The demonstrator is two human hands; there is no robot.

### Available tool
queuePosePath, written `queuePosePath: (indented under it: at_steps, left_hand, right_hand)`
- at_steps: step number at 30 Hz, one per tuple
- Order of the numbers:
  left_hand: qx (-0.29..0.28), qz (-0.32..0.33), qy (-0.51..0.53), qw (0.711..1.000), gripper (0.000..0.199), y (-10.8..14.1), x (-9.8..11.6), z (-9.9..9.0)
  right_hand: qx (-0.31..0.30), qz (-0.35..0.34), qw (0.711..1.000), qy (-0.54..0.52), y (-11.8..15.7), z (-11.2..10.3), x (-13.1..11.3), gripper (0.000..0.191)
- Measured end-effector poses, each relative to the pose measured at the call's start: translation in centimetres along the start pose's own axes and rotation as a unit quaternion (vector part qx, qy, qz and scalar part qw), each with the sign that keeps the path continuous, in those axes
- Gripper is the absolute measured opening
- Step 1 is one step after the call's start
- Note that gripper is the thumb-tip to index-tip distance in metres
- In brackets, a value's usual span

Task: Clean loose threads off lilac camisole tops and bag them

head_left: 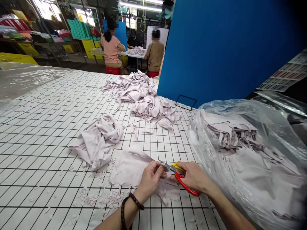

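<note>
My left hand (151, 179), with dark beads round its wrist, pinches the edge of a pale lilac cloth piece (129, 164) lying on the white gridded table (43, 143). My right hand (192, 175) grips scissors (185, 185) with one red and one yellow handle. Their metal blades point left and reach the fingertips of my left hand. Part of the cloth hangs out below and right of my left hand. Small cut scraps (107, 198) are scattered on the table to the left of my forearm.
A crumpled cloth (98, 139) lies left, and a larger cloth heap (148, 99) farther back. A clear plastic bag (230, 107) of stacked cloth stands right. Behind rises a blue panel (211, 48). Several people sit at a far table.
</note>
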State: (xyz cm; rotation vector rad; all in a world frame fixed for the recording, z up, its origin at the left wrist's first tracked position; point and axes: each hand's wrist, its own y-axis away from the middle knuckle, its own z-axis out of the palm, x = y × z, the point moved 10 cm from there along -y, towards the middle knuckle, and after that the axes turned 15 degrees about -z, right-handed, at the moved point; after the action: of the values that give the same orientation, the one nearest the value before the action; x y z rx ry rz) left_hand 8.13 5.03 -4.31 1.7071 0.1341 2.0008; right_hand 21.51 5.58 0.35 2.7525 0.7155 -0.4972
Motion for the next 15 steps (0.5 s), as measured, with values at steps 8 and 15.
queuePosePath:
  at_steps: [8, 15]
  left_hand:
    - [-0.001, -0.013, 0.009, 1.0, 0.025, 0.15, 0.15, 0.05]
    - [-0.002, -0.013, 0.009, 1.0, 0.025, -0.12, -0.33, -0.01]
  right_hand:
    - [0.012, -0.004, 0.999, 0.033, -0.01, 0.12, 0.55, 0.031]
    - [0.033, -0.013, 0.996, 0.081, 0.03, 0.08, 0.76, 0.035]
